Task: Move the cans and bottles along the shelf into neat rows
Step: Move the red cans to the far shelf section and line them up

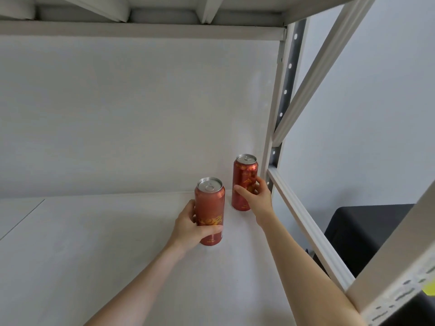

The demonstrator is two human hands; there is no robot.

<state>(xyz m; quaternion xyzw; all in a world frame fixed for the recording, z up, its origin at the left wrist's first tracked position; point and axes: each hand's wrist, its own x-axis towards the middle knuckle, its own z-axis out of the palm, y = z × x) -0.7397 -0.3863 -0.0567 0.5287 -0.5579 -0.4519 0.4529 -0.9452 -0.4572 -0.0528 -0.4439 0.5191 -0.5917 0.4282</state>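
Observation:
Two tall red cans stand upright on the white shelf (94,243). The nearer can (210,203) is at the middle of the shelf, and my left hand (190,228) grips its lower half from the left, thumb across the front. The farther can (243,175) stands by the back right corner, close to the wall. My right hand (257,200) holds it from the right, thumb on the front and fingers curled round its side. Both cans show silver tops with pull tabs. No bottle is in view.
A white metal upright (275,128) and a diagonal brace (315,74) stand just right of the far can. The shelf's side rail (306,224) runs along the right edge. The upper shelf (141,29) hangs overhead. A black box (362,234) sits beyond the rack.

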